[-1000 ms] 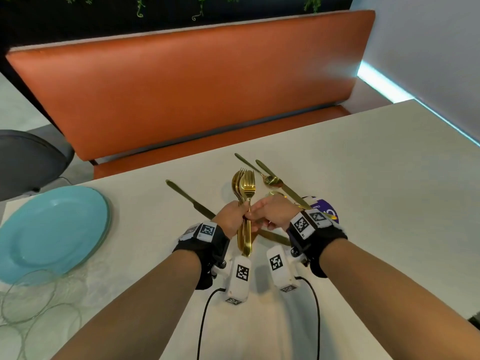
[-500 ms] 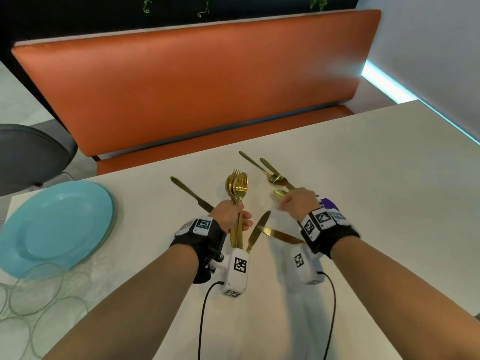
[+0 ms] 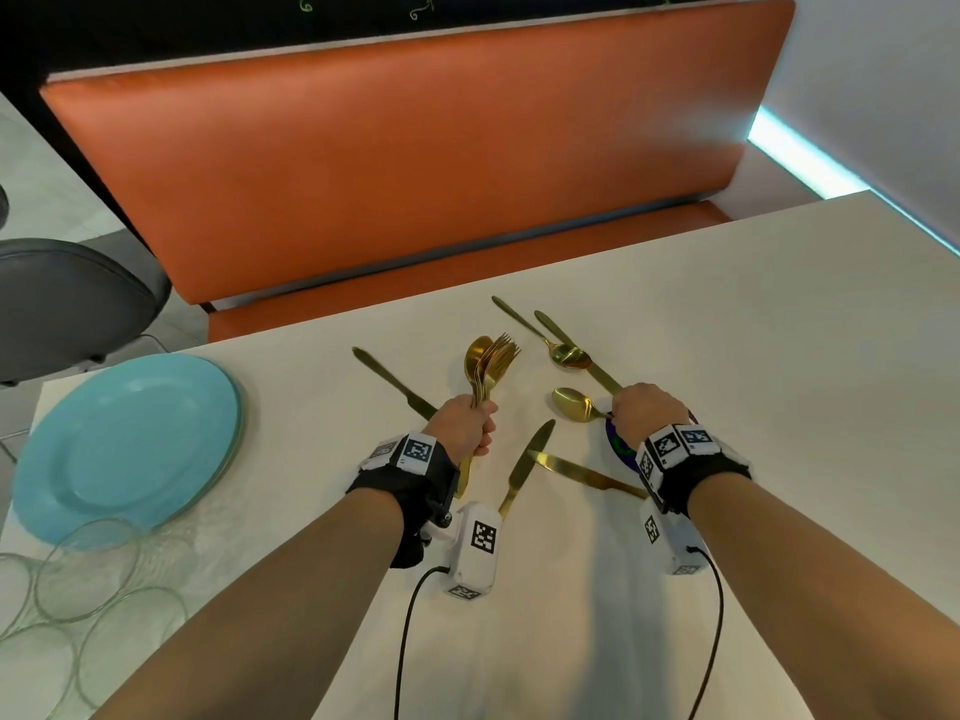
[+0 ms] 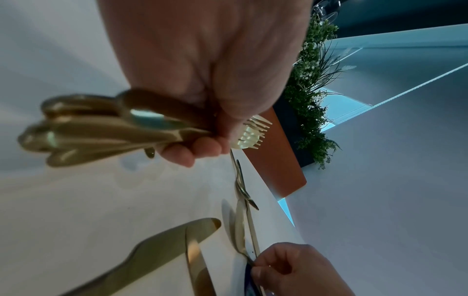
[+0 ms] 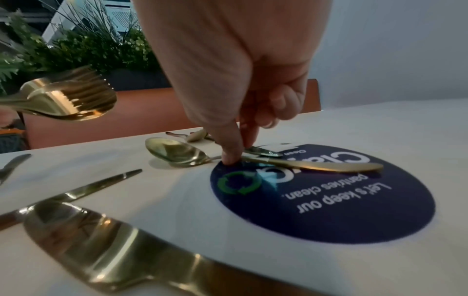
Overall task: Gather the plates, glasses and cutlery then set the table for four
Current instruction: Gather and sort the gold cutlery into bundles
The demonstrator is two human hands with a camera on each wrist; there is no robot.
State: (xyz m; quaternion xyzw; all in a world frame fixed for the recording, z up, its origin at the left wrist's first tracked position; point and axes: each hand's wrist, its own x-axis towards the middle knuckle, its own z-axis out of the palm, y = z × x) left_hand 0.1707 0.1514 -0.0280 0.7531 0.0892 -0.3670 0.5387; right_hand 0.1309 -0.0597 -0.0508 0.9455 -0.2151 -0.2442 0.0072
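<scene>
My left hand grips a bundle of gold forks and a spoon, heads pointing up and away; the wrist view shows their handles sticking out of the fist. My right hand is down on the table to the right, thumb and fingertip pinching the handle of a gold spoon that lies flat. Three gold knives lie loose: one at the left and two crossed between my wrists. A further spoon and knife lie beyond. A blue plate sits at the far left.
Several clear glasses stand at the near left by the plate. A dark blue round sticker lies under the spoon's handle. An orange bench runs behind the white table; a grey chair stands left.
My right hand left the bundle, moved right and came down onto the lone spoon's handle. The left hand kept the bundle and drifted slightly left.
</scene>
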